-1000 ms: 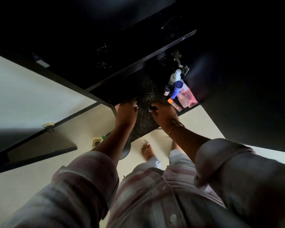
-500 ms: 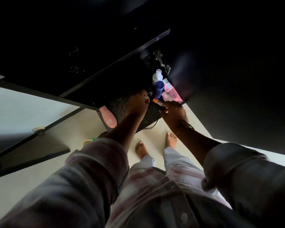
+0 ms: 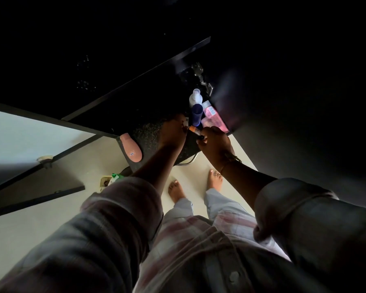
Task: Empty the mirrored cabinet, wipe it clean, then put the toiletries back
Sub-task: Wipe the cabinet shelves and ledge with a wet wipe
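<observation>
Head view: right hand (image 3: 216,144) seemingly pinches orange tube (image 3: 193,130); left hand (image 3: 172,135) too dim, cannot tell.

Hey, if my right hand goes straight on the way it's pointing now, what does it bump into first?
Probably your left hand: the orange tube that your right hand pinches points at its fingertips. The blue bottle stands just behind, though depth is unclear.

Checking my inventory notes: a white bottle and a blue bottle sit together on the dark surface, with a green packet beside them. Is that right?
Not quite: the head view shows the packet is pink, not green. The white bottle and the blue bottle do sit together on the dark surface, with it beside them.
</observation>
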`<state>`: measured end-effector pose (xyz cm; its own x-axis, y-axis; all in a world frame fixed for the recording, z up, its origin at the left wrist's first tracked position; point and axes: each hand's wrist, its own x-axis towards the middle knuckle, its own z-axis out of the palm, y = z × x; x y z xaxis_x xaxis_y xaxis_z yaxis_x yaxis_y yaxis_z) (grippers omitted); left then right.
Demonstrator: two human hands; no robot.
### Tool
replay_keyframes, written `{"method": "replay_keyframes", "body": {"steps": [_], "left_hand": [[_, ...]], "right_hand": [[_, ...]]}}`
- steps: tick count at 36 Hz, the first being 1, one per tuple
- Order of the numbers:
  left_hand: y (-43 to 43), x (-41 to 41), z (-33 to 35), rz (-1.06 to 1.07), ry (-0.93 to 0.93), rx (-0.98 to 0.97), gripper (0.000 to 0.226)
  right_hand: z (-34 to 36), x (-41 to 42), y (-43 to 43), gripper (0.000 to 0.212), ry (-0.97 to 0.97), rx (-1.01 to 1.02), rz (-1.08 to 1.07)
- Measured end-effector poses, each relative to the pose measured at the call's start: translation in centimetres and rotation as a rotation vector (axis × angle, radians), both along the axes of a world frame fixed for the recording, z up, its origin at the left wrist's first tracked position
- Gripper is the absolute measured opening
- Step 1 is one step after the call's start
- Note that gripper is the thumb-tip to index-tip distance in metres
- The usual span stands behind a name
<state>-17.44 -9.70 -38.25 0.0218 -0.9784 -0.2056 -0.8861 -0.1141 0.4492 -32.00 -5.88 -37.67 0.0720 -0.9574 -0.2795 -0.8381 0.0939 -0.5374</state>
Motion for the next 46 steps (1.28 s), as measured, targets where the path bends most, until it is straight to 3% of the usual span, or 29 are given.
{"method": "replay_keyframes", "body": {"steps": [12, 16, 20, 26, 28, 33, 36, 40, 46], "left_hand": [[1.3, 0.8, 0.2, 0.126, 0.126, 0.041, 0.02], [2.5, 1.8, 0.6, 0.137, 0.175, 0.032, 0.026], [4.3, 3.1, 1.1, 0.192, 0.208, 0.038, 0.027], [7.5, 6.7, 0.8, 0.316, 0.12, -0.06, 0.023], [8.2, 8.3, 0.6, 0.43, 0.082, -0.08, 0.025], [9.4, 11.5, 0.0, 0.661, 0.078, 0.036, 0.032], [9.3, 12.6, -0.5, 0.779, 0.133, 0.117, 0.039], [8.9, 13.4, -1.3, 0.796, 0.164, 0.162, 0.046], [8.1, 13.5, -2.0, 0.808, 0.217, 0.202, 0.047]], "right_hand": [[0.1, 0.1, 0.6, 0.04, -0.039, 0.029, 0.025], [0.7, 0.5, 0.9, 0.046, 0.038, 0.047, -0.001], [1.7, 1.1, 2.1, 0.049, 0.124, -0.072, -0.016], [2.6, 3.9, 3.4, 0.024, 0.076, -0.272, 0.115], [2.3, 5.4, 3.8, 0.026, 0.083, -0.279, 0.193], [1.4, 8.6, 4.6, 0.018, 0.019, -0.121, 0.244], [0.8, 9.9, 5.0, 0.028, -0.042, 0.04, 0.192], [0.4, 10.2, 5.3, 0.024, -0.043, 0.123, 0.175], [0.5, 9.1, 5.6, 0.019, -0.028, 0.094, 0.1]]}}
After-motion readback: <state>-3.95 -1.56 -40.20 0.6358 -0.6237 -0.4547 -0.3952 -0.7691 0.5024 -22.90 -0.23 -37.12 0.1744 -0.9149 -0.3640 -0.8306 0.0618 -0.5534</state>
